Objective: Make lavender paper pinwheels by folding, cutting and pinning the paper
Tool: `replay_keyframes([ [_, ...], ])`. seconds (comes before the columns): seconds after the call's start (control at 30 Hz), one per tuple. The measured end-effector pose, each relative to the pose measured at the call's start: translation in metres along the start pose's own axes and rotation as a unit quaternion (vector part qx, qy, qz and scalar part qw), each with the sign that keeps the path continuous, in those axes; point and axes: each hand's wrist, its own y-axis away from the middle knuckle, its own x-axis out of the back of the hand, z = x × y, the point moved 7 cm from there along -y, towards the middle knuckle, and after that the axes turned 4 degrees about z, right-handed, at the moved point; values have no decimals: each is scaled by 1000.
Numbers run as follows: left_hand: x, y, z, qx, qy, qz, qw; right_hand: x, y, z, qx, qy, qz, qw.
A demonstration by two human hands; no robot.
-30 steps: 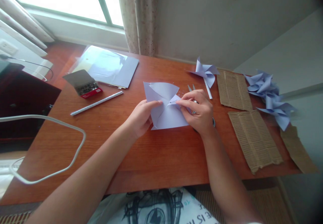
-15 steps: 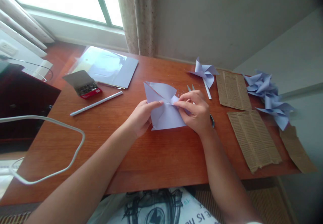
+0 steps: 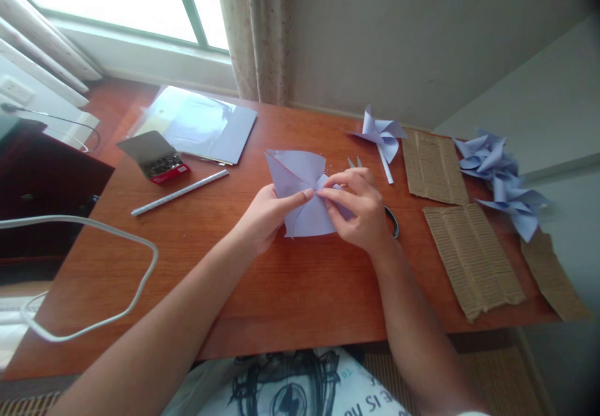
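A pale purple paper pinwheel [image 3: 304, 218] is between my hands, its corners folded in toward the middle. My left hand [image 3: 268, 216] grips its left side, the thumb pressing near the centre and the other fingers underneath. With thumb and fingertips, my right hand [image 3: 359, 207] pinches at the centre from the right; anything small between those fingertips is hidden. Scissors [image 3: 392, 221] lie partly covered by my right hand, with one handle loop and the blade tips showing. Behind it, a finished pinwheel [image 3: 379, 133] rests on a white paper stick [image 3: 386, 165].
On the left are a rolled paper stick [image 3: 180, 192], an open red box [image 3: 169, 172] of small metal pieces, and a plastic-sleeved paper stack [image 3: 244, 132]. Cardboard pieces [image 3: 471, 257] and more pinwheels [image 3: 513, 200] lie at right. A white cable [image 3: 152, 266] loops over the table's left side.
My left thumb has slid right to the pinwheel's centre. My right hand has shifted slightly left, its fingertips closer to that thumb. The paper is tilted a little differently.
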Motion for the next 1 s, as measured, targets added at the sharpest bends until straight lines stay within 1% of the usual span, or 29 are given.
replay_keyframes([
  [0.13,2,-1,1,-20,-9,23,1000,1,-1,-2,-6,-25,0,1000],
  [0.23,4,-1,1,-24,-36,43,998,7,-4,-4,-34,-81,10,996],
  [0.3,6,0,0,-24,-70,52,996,13,-6,-4,-66,-106,29,992],
  [0.4,5,0,2,-52,-161,49,984,20,-5,-2,-114,-83,66,988],
  [0.47,1,2,6,-98,-254,40,961,19,-2,1,-139,-67,72,985],
  [0.57,-7,7,10,-165,-388,32,906,11,1,2,-162,-75,47,983],
  [0.63,-12,11,11,-188,-443,30,876,5,2,3,-174,-84,16,981],
  [0.7,-15,13,10,-198,-467,28,861,1,2,3,-184,-85,-10,979],
  [0.77,-16,14,10,-201,-469,30,860,2,1,4,-191,-82,-9,978],
  [0.83,-14,13,11,-196,-460,35,865,6,1,7,-203,-88,13,975],
  [0.9,-11,11,12,-187,-443,38,876,9,2,11,-228,-109,37,967],
  [1.0,-8,8,13,-169,-400,38,900,7,5,18,-273,-165,55,946],
])
